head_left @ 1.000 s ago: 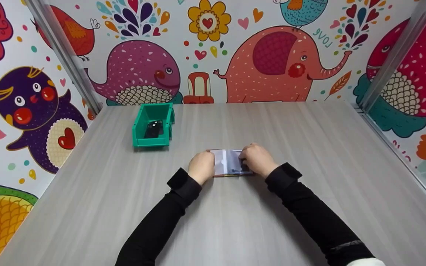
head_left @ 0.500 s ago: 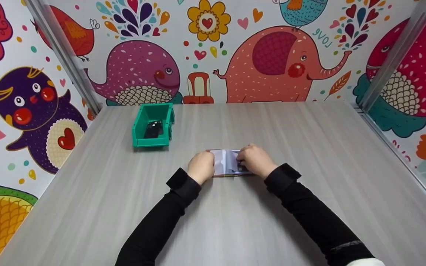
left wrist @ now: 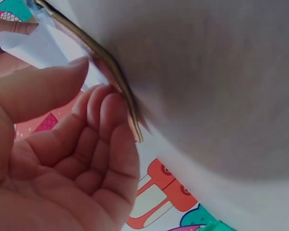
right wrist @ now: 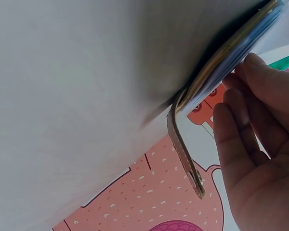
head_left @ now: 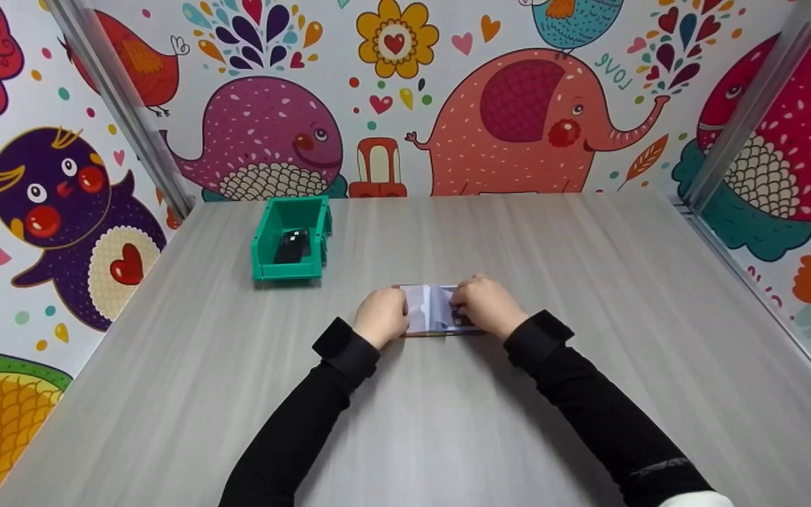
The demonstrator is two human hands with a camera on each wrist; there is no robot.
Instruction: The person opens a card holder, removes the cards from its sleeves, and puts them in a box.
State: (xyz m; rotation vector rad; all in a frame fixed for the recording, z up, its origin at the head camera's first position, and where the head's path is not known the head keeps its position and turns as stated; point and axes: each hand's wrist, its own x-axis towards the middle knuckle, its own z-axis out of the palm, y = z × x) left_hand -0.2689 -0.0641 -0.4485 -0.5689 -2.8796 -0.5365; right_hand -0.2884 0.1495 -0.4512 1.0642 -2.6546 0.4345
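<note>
One open booklet (head_left: 417,310) lies on the worktop (head_left: 448,422), its left edge held by the left hand (head_left: 382,317), fingers curled; the right hand (head_left: 488,305) pinches a lifted thin page (head_left: 440,308) on the other side. Best, probably, to keep the left side steady and handle the page gently, without creasing it.

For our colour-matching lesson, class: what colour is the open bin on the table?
The bin is green; the head view shows it best.
</note>
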